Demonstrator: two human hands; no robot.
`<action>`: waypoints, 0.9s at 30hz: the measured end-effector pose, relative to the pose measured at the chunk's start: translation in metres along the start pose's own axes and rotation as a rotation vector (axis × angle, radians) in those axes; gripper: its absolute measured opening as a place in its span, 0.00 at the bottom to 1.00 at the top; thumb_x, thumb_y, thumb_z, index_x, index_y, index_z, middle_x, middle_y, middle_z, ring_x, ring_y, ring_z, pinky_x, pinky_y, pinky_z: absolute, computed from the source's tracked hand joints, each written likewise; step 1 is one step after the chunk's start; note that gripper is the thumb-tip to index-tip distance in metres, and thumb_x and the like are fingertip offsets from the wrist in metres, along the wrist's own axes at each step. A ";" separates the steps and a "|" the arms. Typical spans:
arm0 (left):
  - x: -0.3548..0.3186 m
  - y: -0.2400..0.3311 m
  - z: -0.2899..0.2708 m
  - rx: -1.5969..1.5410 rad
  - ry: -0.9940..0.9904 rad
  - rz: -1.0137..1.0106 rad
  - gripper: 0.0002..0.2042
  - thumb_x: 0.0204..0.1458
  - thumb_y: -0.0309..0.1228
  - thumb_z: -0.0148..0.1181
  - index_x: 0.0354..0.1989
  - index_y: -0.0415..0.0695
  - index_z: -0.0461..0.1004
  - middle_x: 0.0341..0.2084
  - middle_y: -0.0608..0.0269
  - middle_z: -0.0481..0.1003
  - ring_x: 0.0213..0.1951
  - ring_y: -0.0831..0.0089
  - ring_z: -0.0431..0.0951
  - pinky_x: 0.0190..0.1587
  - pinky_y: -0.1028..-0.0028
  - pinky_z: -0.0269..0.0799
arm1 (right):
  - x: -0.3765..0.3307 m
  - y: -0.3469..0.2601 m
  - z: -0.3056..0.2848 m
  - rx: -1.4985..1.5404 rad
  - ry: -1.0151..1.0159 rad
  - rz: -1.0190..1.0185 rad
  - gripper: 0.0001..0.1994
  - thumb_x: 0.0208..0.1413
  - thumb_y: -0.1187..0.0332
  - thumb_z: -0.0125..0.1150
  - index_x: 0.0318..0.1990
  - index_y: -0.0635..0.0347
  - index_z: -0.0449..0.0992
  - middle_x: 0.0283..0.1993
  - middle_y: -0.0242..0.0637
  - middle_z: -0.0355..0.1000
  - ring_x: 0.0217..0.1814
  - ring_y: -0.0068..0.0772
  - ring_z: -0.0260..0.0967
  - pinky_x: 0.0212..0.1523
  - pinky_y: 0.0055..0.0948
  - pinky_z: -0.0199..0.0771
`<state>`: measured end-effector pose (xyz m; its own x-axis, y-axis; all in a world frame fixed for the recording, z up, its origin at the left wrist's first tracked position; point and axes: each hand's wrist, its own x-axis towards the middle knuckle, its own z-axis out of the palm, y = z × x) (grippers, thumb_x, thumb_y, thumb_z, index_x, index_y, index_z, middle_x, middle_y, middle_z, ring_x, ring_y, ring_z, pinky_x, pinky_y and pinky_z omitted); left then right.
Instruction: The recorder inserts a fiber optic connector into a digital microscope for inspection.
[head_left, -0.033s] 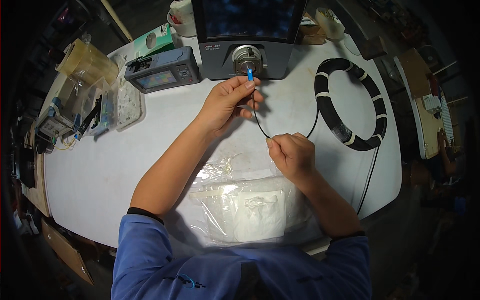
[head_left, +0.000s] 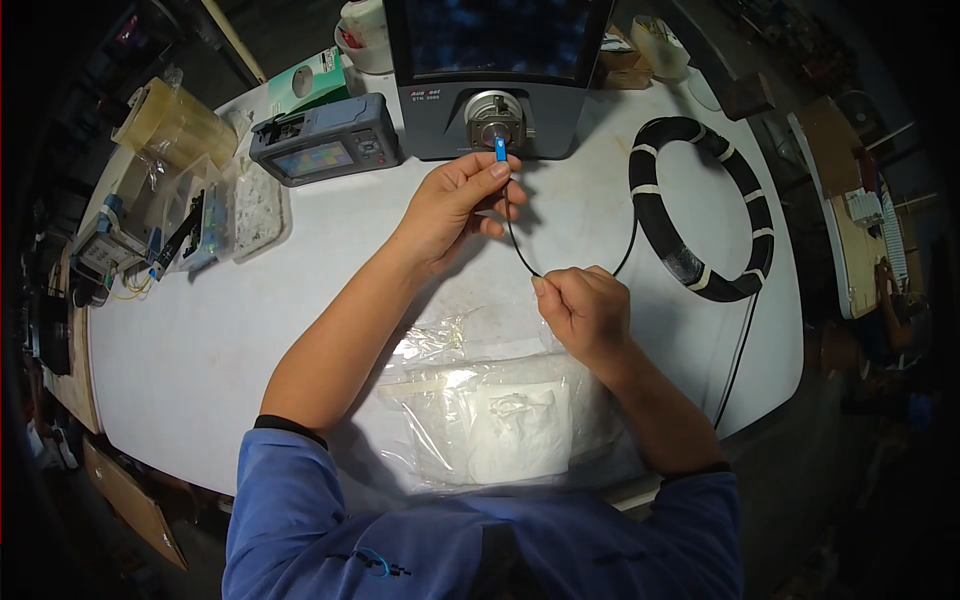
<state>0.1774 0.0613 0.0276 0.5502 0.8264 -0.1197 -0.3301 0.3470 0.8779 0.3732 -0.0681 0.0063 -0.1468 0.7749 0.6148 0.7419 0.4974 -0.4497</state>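
At far edge of table, by grey machine | left hand pinching blue plug right at round port | right hand pinching thin black cable, nearer front edge | nothing moved since earlier look, plug not yet in | black coil at right edge

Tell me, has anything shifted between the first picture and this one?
Nothing visibly changed. The left hand pinches the blue connector at the machine's round port, as before, and the right hand grips the thin black cable. The coil and plastic bags lie where they were.
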 end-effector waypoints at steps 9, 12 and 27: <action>0.000 0.001 -0.001 0.019 0.015 0.005 0.13 0.70 0.40 0.58 0.55 0.45 0.76 0.34 0.68 0.82 0.33 0.82 0.83 0.31 0.83 0.79 | 0.002 0.000 0.000 0.025 -0.008 -0.007 0.08 0.53 0.71 0.73 0.27 0.54 0.77 0.22 0.30 0.75 0.21 0.38 0.70 0.27 0.35 0.70; 0.000 0.002 0.000 0.019 0.019 0.004 0.13 0.71 0.40 0.58 0.55 0.45 0.76 0.34 0.68 0.82 0.33 0.82 0.82 0.31 0.83 0.79 | 0.003 0.000 0.000 0.021 -0.003 -0.007 0.08 0.53 0.71 0.73 0.27 0.54 0.77 0.22 0.30 0.75 0.20 0.38 0.70 0.27 0.34 0.70; 0.001 0.000 0.000 0.000 0.028 0.003 0.13 0.71 0.40 0.56 0.54 0.45 0.76 0.33 0.68 0.82 0.33 0.83 0.82 0.32 0.83 0.78 | 0.002 -0.003 0.000 0.007 -0.005 -0.002 0.08 0.53 0.71 0.73 0.27 0.54 0.77 0.23 0.31 0.75 0.20 0.37 0.70 0.27 0.33 0.70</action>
<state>0.1784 0.0623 0.0275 0.5277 0.8395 -0.1296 -0.3319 0.3442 0.8783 0.3711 -0.0676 0.0091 -0.1518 0.7757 0.6125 0.7366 0.5020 -0.4532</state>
